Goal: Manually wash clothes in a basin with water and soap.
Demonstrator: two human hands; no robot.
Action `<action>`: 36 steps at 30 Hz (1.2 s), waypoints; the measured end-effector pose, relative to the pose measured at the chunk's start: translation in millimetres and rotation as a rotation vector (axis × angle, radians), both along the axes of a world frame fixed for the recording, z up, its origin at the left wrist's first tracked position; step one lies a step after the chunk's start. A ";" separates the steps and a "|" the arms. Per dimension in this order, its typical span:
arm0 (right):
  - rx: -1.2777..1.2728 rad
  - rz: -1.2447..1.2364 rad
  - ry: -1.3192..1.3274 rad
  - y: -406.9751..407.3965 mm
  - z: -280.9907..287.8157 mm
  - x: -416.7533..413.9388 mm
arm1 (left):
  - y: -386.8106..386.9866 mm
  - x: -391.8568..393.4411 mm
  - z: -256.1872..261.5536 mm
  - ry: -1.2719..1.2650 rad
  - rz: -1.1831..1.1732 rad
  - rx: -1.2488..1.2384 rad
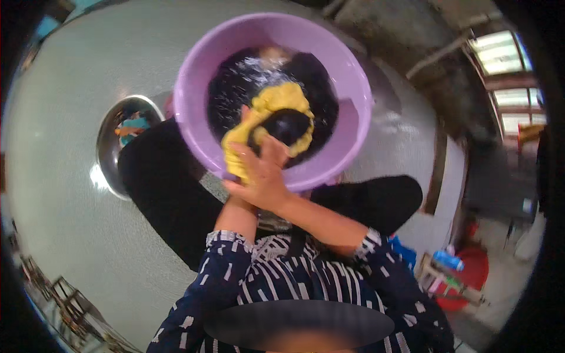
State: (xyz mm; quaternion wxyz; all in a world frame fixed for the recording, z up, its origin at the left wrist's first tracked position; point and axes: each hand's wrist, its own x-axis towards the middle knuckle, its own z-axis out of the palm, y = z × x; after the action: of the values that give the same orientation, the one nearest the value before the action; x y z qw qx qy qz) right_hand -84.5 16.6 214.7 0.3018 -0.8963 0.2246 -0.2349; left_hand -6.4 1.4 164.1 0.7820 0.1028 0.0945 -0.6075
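Note:
A wet yellow cloth (pixel 284 98) hangs bunched in a loop over dark water (pixel 229 92) in a large light-purple plastic basin (pixel 353 128). My right hand (pixel 265 176) crosses in front of my left wrist and grips the cloth near the basin's near rim. Most of my left hand (pixel 245 112) is hidden behind the cloth and my right hand; a fingertip shows at the cloth's left edge, and the hand appears to hold the cloth from beneath. The far part of the cloth lies at the water's surface, which glints and looks disturbed.
Left of my knee, a shiny metal bowl (pixel 106 145) holds teal and orange cloth (pixel 133 128). The grey floor (pixel 79 229) looks wet. At right are a red round object (pixel 474 269), a blue item (pixel 448 260) and barred windows (pixel 499 53).

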 end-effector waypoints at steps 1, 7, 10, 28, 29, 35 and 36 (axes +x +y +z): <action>-0.016 -0.005 -0.068 -0.4 -5.8 8.6 | -0.5 2.6 -3.0 -0.028 -0.005 0.023; -0.323 -0.175 -0.204 -47.9 -27.0 41.4 | -21.6 14.2 -25.8 -0.209 -0.038 0.190; -0.238 -0.213 -0.270 -83.2 -29.0 42.9 | -32.0 17.8 -33.2 -0.302 -0.025 0.265; 0.100 -0.057 1.036 -203.8 -120.0 -77.4 | -53.1 21.2 -62.4 -0.967 0.148 0.529; 0.110 -0.058 1.043 -194.1 -109.1 -69.2 | -46.1 17.3 -62.2 -0.965 0.105 0.502; 0.704 0.029 -0.014 -211.0 -121.5 -40.9 | -40.4 -4.0 -26.8 -0.764 -0.201 0.299; 0.953 0.088 0.060 -212.3 -126.6 -42.0 | -40.7 -6.6 -7.3 -1.044 -0.157 0.236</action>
State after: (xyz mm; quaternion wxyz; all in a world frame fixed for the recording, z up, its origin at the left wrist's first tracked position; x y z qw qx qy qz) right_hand -126.5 -195.7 88.1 0.6821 -0.6731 0.2778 -0.0665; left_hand -13.0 -39.3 156.8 0.6603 0.4849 -0.2469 -0.5177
